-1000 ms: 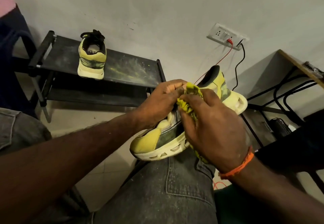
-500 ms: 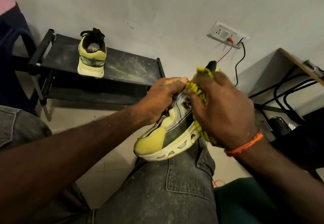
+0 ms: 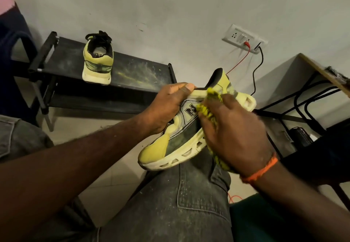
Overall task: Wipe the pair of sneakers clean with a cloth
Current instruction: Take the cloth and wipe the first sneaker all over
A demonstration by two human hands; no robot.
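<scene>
Yellow cloth [image 3: 207,109] on sneaker [image 3: 176,143], right hand [image 3: 234,135]

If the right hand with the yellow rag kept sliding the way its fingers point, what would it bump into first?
Probably the left hand, which grips the yellow-green sneaker at its collar. The right hand presses the fuzzy yellow cloth beside the logo, fingers aimed that way; depth is unclear.

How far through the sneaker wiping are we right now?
Nothing looks finished. In hand: the left hand grips the sneaker on the knee while the right hand presses the yellow cloth on its side; the toe and sole remain dusty. Left: the second sneaker, untouched on the black rack.
</scene>
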